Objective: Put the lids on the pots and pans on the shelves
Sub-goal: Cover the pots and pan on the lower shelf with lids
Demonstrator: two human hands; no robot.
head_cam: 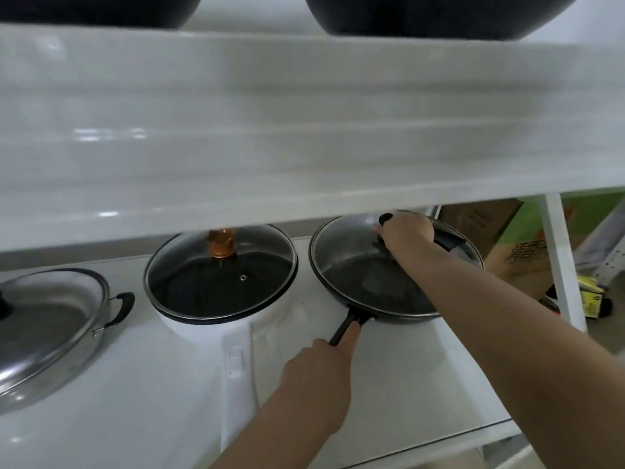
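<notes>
A black frying pan (372, 296) sits on the lower white shelf (406, 384) at the right. A glass lid (341, 242) lies over it, tilted slightly. My right hand (406, 231) grips the lid's black knob from above. My left hand (318, 370) holds the pan's black handle (345, 328) at the front. To the left stands a white pan (216, 319) covered by a glass lid (220, 272) with a brown knob. Further left is a steel wok with a steel lid (44, 330) on it.
The upper white shelf (304, 130) hangs low over the pans and hides their far sides. Two dark pans (439, 15) stand on top of it. Cardboard boxes (517, 252) and a white upright post (561, 258) are at the right.
</notes>
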